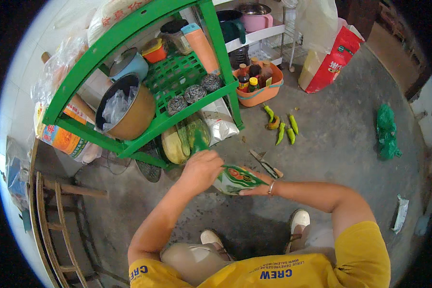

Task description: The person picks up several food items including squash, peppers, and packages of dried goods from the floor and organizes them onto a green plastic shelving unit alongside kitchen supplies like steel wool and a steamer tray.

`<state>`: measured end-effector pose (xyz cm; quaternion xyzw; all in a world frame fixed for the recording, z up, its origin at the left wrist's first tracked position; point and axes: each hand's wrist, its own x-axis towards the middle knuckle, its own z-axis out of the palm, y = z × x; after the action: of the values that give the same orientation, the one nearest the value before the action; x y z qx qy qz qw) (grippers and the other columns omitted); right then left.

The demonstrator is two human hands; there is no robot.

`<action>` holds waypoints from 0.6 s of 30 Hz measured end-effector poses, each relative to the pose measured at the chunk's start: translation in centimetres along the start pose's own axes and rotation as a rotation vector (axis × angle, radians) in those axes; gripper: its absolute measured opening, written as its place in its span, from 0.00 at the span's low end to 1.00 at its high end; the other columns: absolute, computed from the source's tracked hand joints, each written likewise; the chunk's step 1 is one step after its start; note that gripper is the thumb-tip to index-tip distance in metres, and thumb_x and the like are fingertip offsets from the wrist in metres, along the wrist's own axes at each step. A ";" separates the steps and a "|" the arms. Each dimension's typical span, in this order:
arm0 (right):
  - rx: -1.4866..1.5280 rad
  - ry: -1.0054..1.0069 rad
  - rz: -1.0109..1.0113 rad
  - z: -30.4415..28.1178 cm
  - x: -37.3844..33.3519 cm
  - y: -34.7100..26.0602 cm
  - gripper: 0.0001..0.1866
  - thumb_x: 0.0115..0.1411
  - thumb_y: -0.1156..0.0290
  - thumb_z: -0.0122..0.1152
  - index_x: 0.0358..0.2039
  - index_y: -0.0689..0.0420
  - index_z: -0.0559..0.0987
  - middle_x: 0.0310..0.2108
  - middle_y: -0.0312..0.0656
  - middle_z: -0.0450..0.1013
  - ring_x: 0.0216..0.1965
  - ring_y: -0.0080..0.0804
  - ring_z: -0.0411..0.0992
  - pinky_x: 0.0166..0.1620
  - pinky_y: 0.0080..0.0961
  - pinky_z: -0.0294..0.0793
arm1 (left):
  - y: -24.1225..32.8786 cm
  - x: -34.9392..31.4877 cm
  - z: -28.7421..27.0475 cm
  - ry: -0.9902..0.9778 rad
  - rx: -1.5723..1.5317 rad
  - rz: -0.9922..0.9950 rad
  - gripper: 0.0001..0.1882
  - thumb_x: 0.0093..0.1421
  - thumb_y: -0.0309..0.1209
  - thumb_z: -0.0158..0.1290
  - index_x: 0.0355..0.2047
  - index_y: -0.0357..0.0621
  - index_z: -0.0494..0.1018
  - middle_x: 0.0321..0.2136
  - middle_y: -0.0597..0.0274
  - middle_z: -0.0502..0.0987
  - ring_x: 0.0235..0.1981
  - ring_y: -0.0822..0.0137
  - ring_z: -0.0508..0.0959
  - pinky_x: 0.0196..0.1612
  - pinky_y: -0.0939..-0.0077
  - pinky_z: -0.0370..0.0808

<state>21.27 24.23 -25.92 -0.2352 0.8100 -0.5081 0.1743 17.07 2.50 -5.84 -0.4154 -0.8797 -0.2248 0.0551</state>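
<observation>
Low in front of me is a green and white printed plastic bag [237,178] with an orange picture on it. My right hand [258,187] grips its right side, the thumb along the lower edge. Closed at the bag's left end is my left hand [201,169], its fingers bunched and seen mostly from the back. A green strip [200,142] sticks up just above that hand; I cannot tell whether it belongs to the bag. On the floor beyond the bag lies a knife [264,163], close to my right fingers.
A green rack [177,119] with a pot [126,108] and steel scourers [195,93] stands at left. Beyond are an orange bottle basket [260,96], green peppers [293,125] and a red sack [332,62]. A green plastic bag [388,132] lies right; a wooden ladder-like frame [57,225] stands left.
</observation>
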 end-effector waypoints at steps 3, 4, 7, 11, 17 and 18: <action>0.149 0.058 0.249 1.0 -1.2 1.2 0.23 0.55 0.61 0.58 0.47 0.61 0.67 0.32 0.40 0.71 0.33 0.27 0.69 0.38 0.25 0.70 | 0.6 2.7 2.2 0.067 0.024 0.075 0.06 0.44 0.25 0.53 0.24 0.42 0.69 0.28 0.58 0.68 0.32 0.56 0.71 0.36 0.64 0.69; 0.179 0.132 0.481 0.6 -0.8 -1.8 0.10 0.59 0.68 0.52 0.36 0.61 0.71 0.26 0.35 0.69 0.27 0.22 0.67 0.29 0.23 0.67 | 0.7 3.2 2.7 0.082 0.037 0.079 0.06 0.44 0.24 0.53 0.24 0.42 0.69 0.30 0.59 0.68 0.33 0.57 0.71 0.37 0.65 0.69; 0.677 0.388 0.349 1.0 0.9 -0.3 0.13 0.59 0.68 0.50 0.43 0.60 0.70 0.30 0.38 0.72 0.29 0.24 0.67 0.34 0.23 0.69 | 1.2 4.5 3.0 0.132 0.018 0.066 0.10 0.43 0.24 0.53 0.29 0.40 0.71 0.32 0.56 0.69 0.34 0.54 0.71 0.38 0.64 0.71; 0.946 0.493 0.137 -0.8 4.9 2.1 0.13 0.58 0.73 0.50 0.44 0.61 0.70 0.33 0.36 0.72 0.33 0.21 0.68 0.37 0.21 0.69 | 1.3 3.7 3.2 0.239 0.040 0.039 0.12 0.42 0.24 0.54 0.31 0.39 0.72 0.34 0.56 0.71 0.35 0.55 0.72 0.40 0.65 0.71; 1.010 0.627 0.082 -0.9 11.8 6.0 0.16 0.57 0.80 0.47 0.47 0.62 0.70 0.37 0.39 0.73 0.38 0.26 0.69 0.41 0.22 0.69 | -5.1 -1.3 6.9 0.152 0.031 -0.220 0.20 0.45 0.23 0.51 0.42 0.34 0.69 0.45 0.49 0.69 0.47 0.51 0.69 0.50 0.64 0.68; 0.681 0.802 0.175 0.0 12.9 7.1 0.21 0.54 0.83 0.44 0.50 0.62 0.69 0.38 0.42 0.73 0.39 0.30 0.69 0.43 0.24 0.68 | -6.2 -1.9 7.6 0.010 -0.016 -0.358 0.26 0.45 0.22 0.48 0.49 0.31 0.63 0.52 0.45 0.63 0.53 0.49 0.65 0.55 0.64 0.63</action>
<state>9.11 19.66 -32.94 0.1160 0.6188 -0.7759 -0.0407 14.27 1.07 -15.32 -0.2514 -0.9375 -0.2400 0.0155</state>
